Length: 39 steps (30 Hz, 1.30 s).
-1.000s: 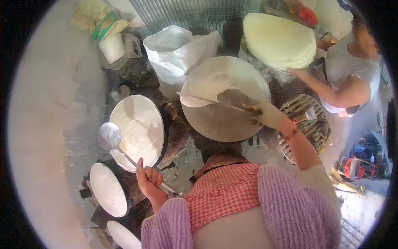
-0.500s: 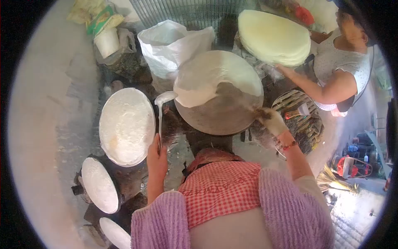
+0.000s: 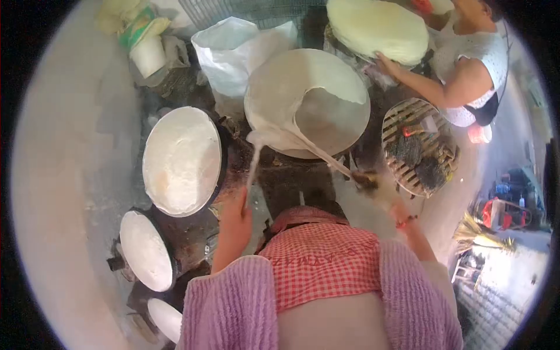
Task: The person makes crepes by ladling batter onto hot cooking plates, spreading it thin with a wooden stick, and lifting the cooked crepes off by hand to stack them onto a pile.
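Observation:
My left hand (image 3: 235,224) is closed round the handle of a ladle (image 3: 253,169), whose blurred bowl is at the front left rim of the large round griddle (image 3: 335,125). Pale batter (image 3: 277,79) coats much of that griddle, with a bare grey patch right of centre. My right hand (image 3: 388,198), in a light glove with a red band at the wrist, is closed on a dark, rough bundle (image 3: 366,179) at the griddle's front right. From it a long, pale blurred strip runs towards the ladle; I cannot tell what it is.
Left stand several round pans with white tops, the largest (image 3: 182,163) nearest the griddle. Behind are a white sack (image 3: 224,55) and a pale stack of round sheets (image 3: 379,32), with a person's hand (image 3: 388,65) at it. A slatted round tray (image 3: 394,125) lies right.
My right hand has moved down, off the griddle's edge, and the pale strip now shows. The ladle has moved right. Batter now covers more of the griddle's left and front.

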Available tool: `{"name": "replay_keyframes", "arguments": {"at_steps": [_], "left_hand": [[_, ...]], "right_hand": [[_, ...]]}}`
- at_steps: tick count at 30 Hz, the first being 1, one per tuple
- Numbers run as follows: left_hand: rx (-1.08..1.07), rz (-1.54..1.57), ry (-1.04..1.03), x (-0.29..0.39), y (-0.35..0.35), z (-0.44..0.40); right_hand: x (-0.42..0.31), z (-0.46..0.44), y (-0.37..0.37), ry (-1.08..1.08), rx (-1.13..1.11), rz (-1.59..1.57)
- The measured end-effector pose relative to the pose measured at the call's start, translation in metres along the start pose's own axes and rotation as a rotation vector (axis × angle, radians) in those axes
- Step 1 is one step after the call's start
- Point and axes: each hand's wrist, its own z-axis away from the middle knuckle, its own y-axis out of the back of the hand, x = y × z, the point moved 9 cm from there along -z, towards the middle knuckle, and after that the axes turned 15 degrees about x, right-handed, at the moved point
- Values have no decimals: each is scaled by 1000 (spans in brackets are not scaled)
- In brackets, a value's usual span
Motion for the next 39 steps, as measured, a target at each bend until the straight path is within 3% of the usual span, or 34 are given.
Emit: {"name": "replay_keyframes", "arguments": {"at_steps": [2,3,4,5,6,7,8,9,10,11,12,13,15,17,21,24,26,28,29,30,33,34,36,37,39], "left_hand": [[-239,28,140,1,-16,8],[-273,108,129,5,-20,8],[-295,117,118,-4,-33,4],[-226,162,-84,0,-44,-6],[-139,214,-270,6,-47,-8],[-146,234,-243,7,-42,-9],[-270,513,188,-7,-40,-14],[-384,780,608,-12,-40,-9],[-388,786,607,-5,-21,-9],[-263,1000,702,-6,6,-10],[-129,1210,793,-13,30,-11],[-127,1212,791,-17,43,-12],[114,1181,797,-46,78,-13],[186,1194,867,-78,92,0],[324,1154,1018,-140,115,48],[381,1211,1073,-167,127,78],[392,1248,1080,-177,135,87],[399,1287,1075,-186,142,88],[409,1323,1025,-192,147,86],[415,1361,977,-190,149,81],[453,1402,916,-158,161,66],[429,1421,879,-151,163,63],[377,1397,851,-140,160,56],[374,1395,847,-138,156,54],[336,1372,824,-134,141,52]], "right_hand": [[125,-11,-8,-313,17,-714],[182,-10,-21,-400,28,-887],[200,-4,-31,-280,92,-549],[217,3,-41,-188,160,-199],[204,6,-50,-143,255,-194],[189,12,-59,-98,350,-184],[173,18,-68,-54,445,-169],[126,18,-83,-52,498,-512],[47,35,-100,-47,505,-574],[-18,44,-119,-37,510,-642],[-31,15,-153,26,353,-601],[-41,-9,-185,85,192,-554],[-98,2,-247,-115,12,-610],[-69,-59,-304,-90,-31,-581],[-55,6,-275,-259,34,-803],[-12,46,-207,-360,231,-611],[3,59,-155,-223,382,-439],[14,44,-124,-207,230,-486],[-2,56,-108,-326,276,-433],[3,18,-82,-143,384,-290],[13,-23,-24,-48,650,262],[-37,6,-30,29,758,364],[-48,2,-51,178,727,294],[-38,16,-68,79,631,242],[-27,46,-100,220,584,481]]}}
